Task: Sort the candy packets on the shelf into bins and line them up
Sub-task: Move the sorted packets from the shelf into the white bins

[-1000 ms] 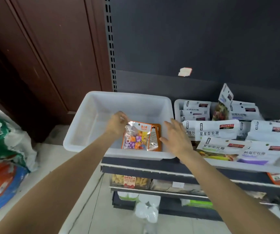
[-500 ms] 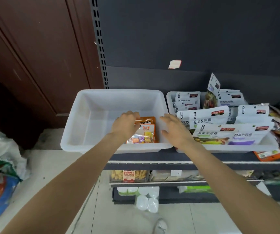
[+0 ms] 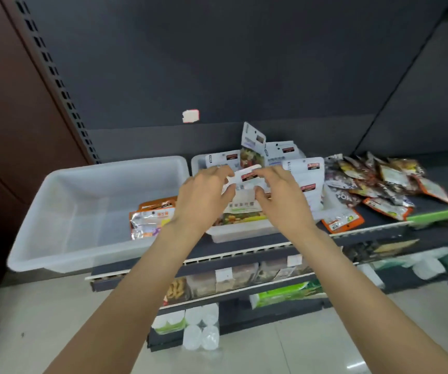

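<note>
Over rt bin (image 3: 240, 233) | both hands' fingers pinch white pkt (image 3: 247, 177) | red-black label, txt unreadable

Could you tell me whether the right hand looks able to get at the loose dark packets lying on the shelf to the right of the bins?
Probably yes: nothing covers the dark packets, but the right hand holds a white packet.

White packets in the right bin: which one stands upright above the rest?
The white packet at the back of the right bin, just beyond both hands. Its header card sticks up against the dark back panel, while the others lie flat or lean low.
</note>
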